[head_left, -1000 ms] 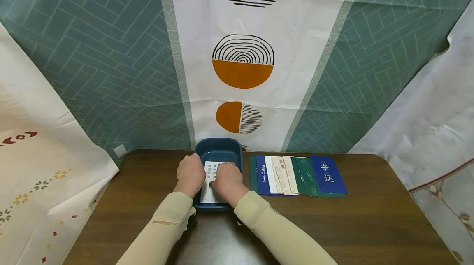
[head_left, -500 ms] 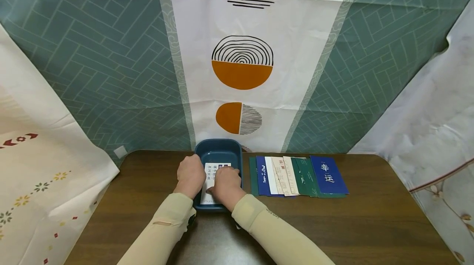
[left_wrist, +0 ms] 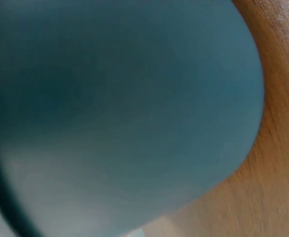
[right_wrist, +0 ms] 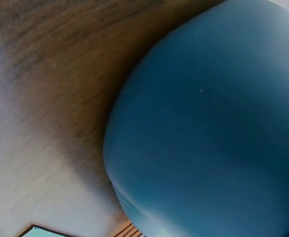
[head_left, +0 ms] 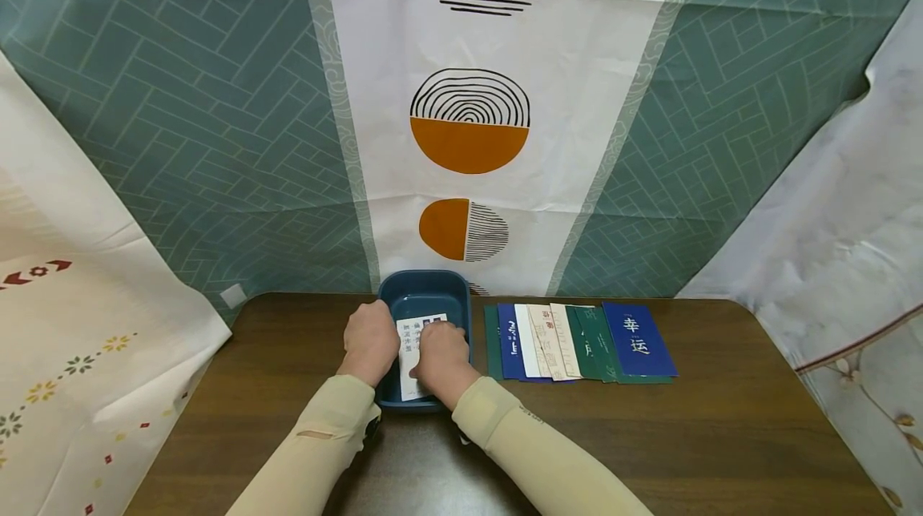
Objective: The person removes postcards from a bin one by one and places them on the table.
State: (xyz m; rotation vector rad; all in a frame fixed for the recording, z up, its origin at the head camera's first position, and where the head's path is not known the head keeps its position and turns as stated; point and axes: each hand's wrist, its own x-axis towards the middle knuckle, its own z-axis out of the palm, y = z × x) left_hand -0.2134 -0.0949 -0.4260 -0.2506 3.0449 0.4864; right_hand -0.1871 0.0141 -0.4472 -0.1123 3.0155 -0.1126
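Observation:
A dark blue rectangular tray [head_left: 425, 301] stands at the back of the table. Inside it lies a white card [head_left: 409, 348] with dark characters, slightly tilted. My left hand [head_left: 371, 342] has its fingers curled over the tray's left rim. Reaching over the right side, my right hand [head_left: 443, 360] holds the card by its right edge, with the thumb on its face. The fingertips of both hands are hidden. Each wrist view is mostly filled by the tray's outer wall, the left one [left_wrist: 134, 113] and the right one [right_wrist: 208, 123], blurred.
To the right of the tray lies an overlapping row of cards: green, blue, white, cream [head_left: 566, 340] and green [head_left: 593, 344], ending in a blue one [head_left: 640, 340] with light characters. The brown wooden table [head_left: 685, 444] meets a patterned cloth [head_left: 288, 139] at its back edge.
The card in the tray has tilted slightly, its near end shifting right, and dark print near its top has come into sight. The right hand moved a little; the left stayed put.

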